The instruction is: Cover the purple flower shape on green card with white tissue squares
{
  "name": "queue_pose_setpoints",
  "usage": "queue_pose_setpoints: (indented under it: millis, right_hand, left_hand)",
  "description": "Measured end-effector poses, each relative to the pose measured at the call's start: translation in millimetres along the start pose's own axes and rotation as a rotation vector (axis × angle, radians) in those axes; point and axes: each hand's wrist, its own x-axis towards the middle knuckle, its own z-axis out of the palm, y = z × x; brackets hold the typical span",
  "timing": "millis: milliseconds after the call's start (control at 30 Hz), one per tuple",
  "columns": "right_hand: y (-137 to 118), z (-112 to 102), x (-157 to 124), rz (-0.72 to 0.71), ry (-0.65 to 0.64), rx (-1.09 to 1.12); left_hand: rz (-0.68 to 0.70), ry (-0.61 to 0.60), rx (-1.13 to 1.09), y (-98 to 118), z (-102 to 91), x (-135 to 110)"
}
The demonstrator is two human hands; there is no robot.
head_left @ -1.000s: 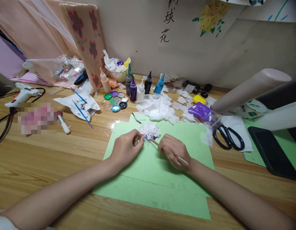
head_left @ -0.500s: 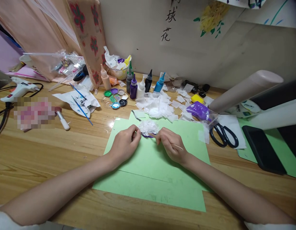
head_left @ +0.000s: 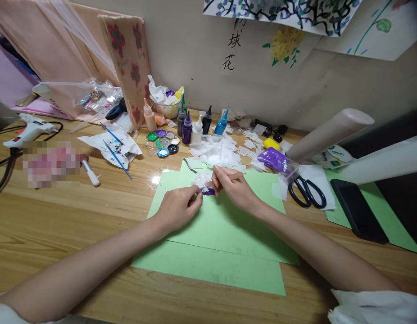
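Note:
My right hand (head_left: pixel 236 190) is closed around a thin wooden stick (head_left: pixel 209 183), whose tip touches a clump of white paper pieces (head_left: pixel 199 179). The clump sits on a purple base (head_left: pixel 207 191) lying on green paper (head_left: pixel 211 229). Close by, at the clump's lower left, my left hand (head_left: pixel 176 206) has its fingers curled and pressed together; whatever they hold, if anything, is hidden. A dark stem-like line (head_left: pixel 190 165) shows just above the clump. Beyond it lies a heap of white tissue squares (head_left: pixel 218 150).
Paint bottles (head_left: pixel 187 130) and a paint palette (head_left: pixel 163 141) stand behind. On the right are a purple clay bag (head_left: pixel 274 159), black-handled scissors (head_left: pixel 306 191), a phone (head_left: pixel 359 211) and paper rolls (head_left: pixel 333 132). Brushes (head_left: pixel 117 153) and a glue gun (head_left: pixel 31 130) lie left.
My right hand has risen and turned, with the stick now lying across the clump's right side, and more purple base shows. My left hand has shifted slightly. The camera view has tilted up.

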Motion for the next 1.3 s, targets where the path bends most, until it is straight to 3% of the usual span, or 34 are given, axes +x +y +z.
queue_pose_setpoints:
  millis: [100,267,400,600,800,1133,1300]
  right_hand:
    - [8,-4,-11,-0.138,-0.040,-0.088]
    - [20,-7,-24,-0.599,-0.001,-0.377]
    - [25,-9,-29,-0.775,0.061,-0.292]
    - [35,-10,-33,-0.698,0.155,-0.089]
    - [37,-10,-27,-0.689,0.026,-0.235]
    - [40,-7,-24,-0.620,0.009,-0.274]
    - [39,-7,-26,-0.693,0.032,-0.248]
  left_hand:
    - [0.086,-0.044,-0.055,1,-0.6,-2]
    - [0.106,-0.036,-0.061,2,-0.3,-1]
    - [0.092,-0.038,-0.066,1,-0.8,-1]
    - [0.078,-0.030,-0.060,-1,-0.2,-1]
    - [0.072,-0.010,-0.070,-1,0.6,0]
    - [0.073,-0.003,-0.075,-1,1.7,-2]
    - [0.066,-0.008,-0.069,-2,1.4,-2]
